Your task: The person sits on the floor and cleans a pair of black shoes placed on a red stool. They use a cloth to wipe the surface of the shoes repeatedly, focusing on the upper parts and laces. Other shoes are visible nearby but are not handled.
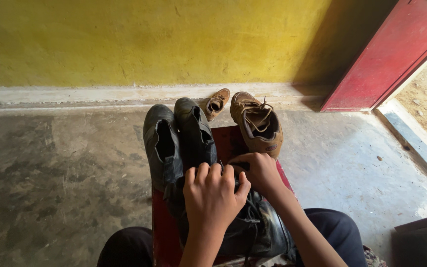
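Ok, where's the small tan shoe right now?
In the head view, the small tan shoe lies on the floor by the foot of the yellow wall, just left of the big tan lace-up shoe and beyond the black boots.

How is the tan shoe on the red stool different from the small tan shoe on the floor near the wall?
The tan shoe on the red stool looks much bigger than the small shoe. The tan shoe rests on the stool beside the black boots; the small shoe lies on the floor by the yellow wall. The tan shoe's laces hang loose; the small shoe's are too small to tell. Both are tan, with open tops.
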